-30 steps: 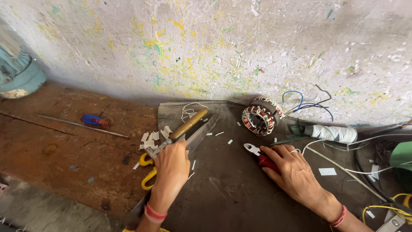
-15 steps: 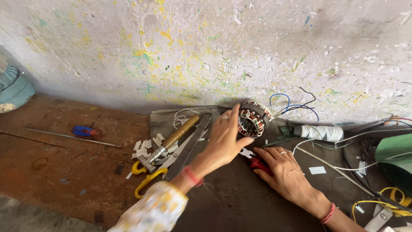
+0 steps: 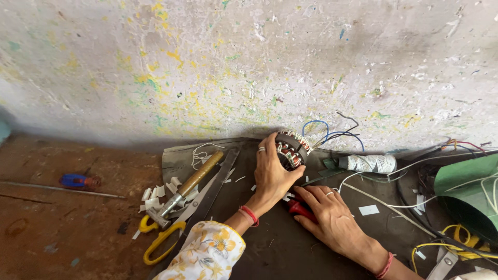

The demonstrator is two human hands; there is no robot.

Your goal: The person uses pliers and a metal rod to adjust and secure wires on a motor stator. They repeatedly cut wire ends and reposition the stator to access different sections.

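Left hand (image 3: 272,173) lay spread over the round motor stator wound with copper coils (image 3: 291,149), fingers curled around its near side and palm against it, so the hand was holding the stator rather than hovering. The stator sat at the far edge of the dark sheet on the table (image 3: 270,249), close under the paint-flecked wall (image 3: 249,62), with thin blue and black wires (image 3: 332,134) trailing off it to the right. From where I stood, the left hand was plainly the nearer one; the stator lay straight ahead of its fingertips, its ring tipped toward the person.

Right hand (image 3: 332,220) rested flat and low, just below the stator, closed loosely over red-handled pliers (image 3: 301,208) (only the red grips showed, the jaws were hidden under the left palm). The pliers' long axis ran up and to the left, toward the stator.

Off to the left lay yellow-handled scissors (image 3: 168,236) and a wooden-handled hammer (image 3: 189,186), side by side on the diagonal, among white paper scraps (image 3: 153,197). A spool of white thread (image 3: 369,163) lay just right of the stator.
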